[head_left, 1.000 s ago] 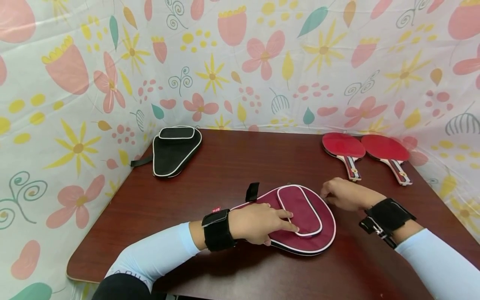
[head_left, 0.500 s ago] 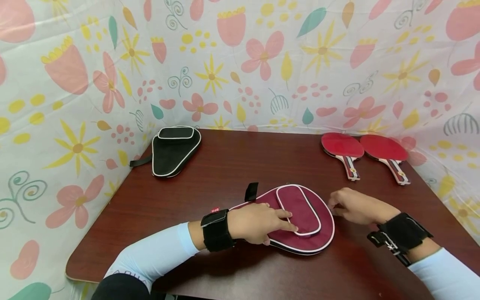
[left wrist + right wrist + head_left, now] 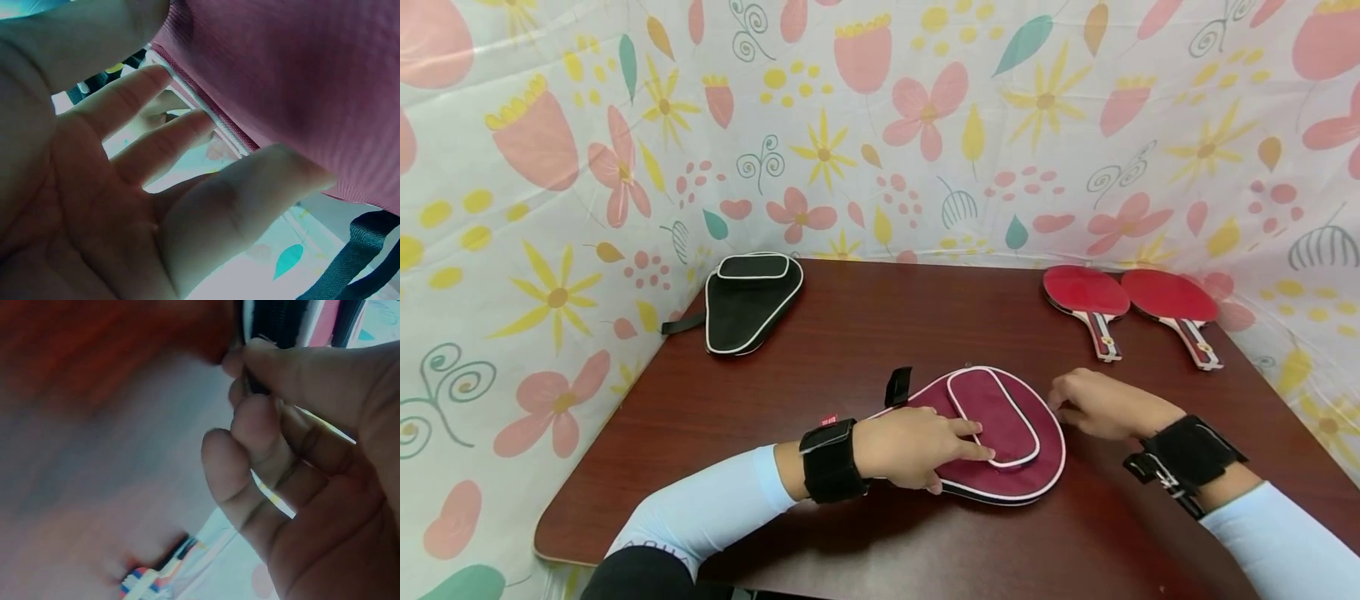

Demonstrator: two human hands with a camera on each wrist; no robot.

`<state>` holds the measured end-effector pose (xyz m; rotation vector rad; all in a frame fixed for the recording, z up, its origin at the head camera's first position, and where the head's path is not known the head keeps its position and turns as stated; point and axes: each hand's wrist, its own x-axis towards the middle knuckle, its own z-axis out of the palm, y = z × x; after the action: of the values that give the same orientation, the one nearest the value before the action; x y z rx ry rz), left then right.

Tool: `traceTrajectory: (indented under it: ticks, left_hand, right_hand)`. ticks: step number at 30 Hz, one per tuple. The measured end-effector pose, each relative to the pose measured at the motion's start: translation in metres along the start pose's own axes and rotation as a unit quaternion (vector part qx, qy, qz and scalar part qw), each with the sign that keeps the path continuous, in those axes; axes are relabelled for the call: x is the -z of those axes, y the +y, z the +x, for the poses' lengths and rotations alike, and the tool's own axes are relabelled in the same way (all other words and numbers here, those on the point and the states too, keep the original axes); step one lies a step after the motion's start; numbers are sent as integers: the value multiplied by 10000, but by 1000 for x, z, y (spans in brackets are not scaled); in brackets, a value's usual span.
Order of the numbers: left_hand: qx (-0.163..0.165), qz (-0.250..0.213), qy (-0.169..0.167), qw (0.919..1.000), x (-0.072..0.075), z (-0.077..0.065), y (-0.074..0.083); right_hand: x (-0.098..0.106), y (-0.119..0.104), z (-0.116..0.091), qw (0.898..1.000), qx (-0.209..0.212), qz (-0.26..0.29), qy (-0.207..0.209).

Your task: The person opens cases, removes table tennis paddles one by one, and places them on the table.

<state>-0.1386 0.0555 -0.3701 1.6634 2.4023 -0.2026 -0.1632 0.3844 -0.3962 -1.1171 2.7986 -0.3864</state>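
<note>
A maroon table tennis bat case (image 3: 1015, 425) with white piping lies on the table, its round end to the right. Across its narrower part rests my left hand (image 3: 906, 447), two fingers extended over the front pocket's edge. In the left wrist view, the left fingers (image 3: 165, 147) lie fairly straight against the maroon fabric. My right hand (image 3: 1093, 404) is at the case's right rim. Thumb and fingertips there pinch a small dark zipper pull (image 3: 255, 385), mostly hidden by the fingers, beside the black zipper (image 3: 278, 322) seen in the right wrist view.
Two red table tennis bats (image 3: 1086, 290) lie side by side at the back right of the brown table (image 3: 880, 317). A black bat case (image 3: 748, 304) with a strap stands at the back left. Flower-printed cloth (image 3: 865, 167) hangs behind and at the sides.
My right hand has shifted toward me along the case's rim, first out to the right, then slightly back left. The maroon case has slid a little left. The left hand stays on it.
</note>
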Motion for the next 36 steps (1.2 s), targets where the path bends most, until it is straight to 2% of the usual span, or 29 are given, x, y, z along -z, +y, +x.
traceTrajectory:
  ticks: [4,8,12,18,28,36]
  left_hand:
    - [11,-112,-37,9999,3,-4,-2]
    - [-198,-258,-335,9989,8,-12,-4]
    - [-467,-371,-631,9962,12,-20,-4]
    - [-498,-588,-807,9938,13,-29,-1]
    - [-606,-522,-872,9930,14,-34,6]
    - [-588,-212,-657,9959,14,-28,10]
  right_hand:
    - [3,1,15,9997,-71,-225,-104]
    - [4,3,32,9994,30,-329,-135]
    - [10,4,46,9984,-34,-409,-400]
    - [16,3,70,9950,-24,-738,-671]
    - [18,-4,114,9904,-315,-1091,-784]
    - [13,-3,149,9858,-521,-1323,-891]
